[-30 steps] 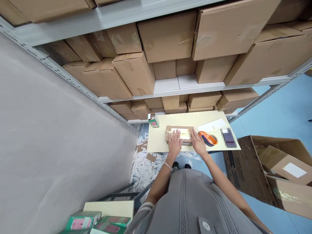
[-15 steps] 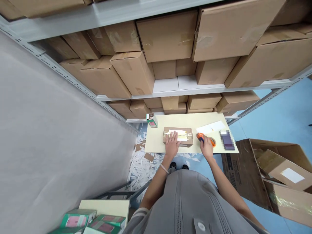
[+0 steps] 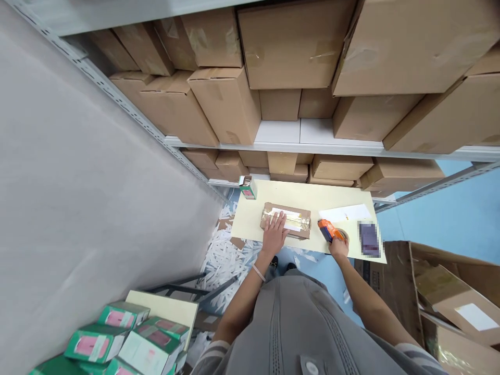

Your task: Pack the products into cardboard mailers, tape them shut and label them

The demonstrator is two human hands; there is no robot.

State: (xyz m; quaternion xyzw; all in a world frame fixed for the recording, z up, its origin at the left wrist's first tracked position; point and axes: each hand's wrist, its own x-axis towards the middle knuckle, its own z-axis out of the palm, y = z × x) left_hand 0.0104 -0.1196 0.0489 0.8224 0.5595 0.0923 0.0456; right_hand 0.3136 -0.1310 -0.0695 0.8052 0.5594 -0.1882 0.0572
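A small taped cardboard box point(image 3: 303, 223) lies on the pale yellow tabletop point(image 3: 297, 191), with a white label and shiny clear tape on top. My left hand point(image 3: 274, 234) rests flat on it, fingers spread over the label. To the right, my right hand point(image 3: 339, 247) is closed around the rear of an orange and blue tape dispenser point(image 3: 327, 228), with a roll of tape beside the fingers. The dispenser is apart from the box and close to the table. A white paper sheet point(image 3: 344, 213) lies just beyond it.
A pixelated dark phone-like object point(image 3: 369, 239) lies at the table's right end. A small green-and-white box point(image 3: 248, 187) stands at the far left corner. Shelves of cardboard boxes point(image 3: 289, 47) rise beyond. An open carton point(image 3: 394, 281) stands right; green boxes point(image 3: 91, 344) sit lower left.
My right hand has slid back toward the dispenser's near end, uncovering more of its orange body. The left hand stays on the box. The camera view has shifted and tilted slightly.
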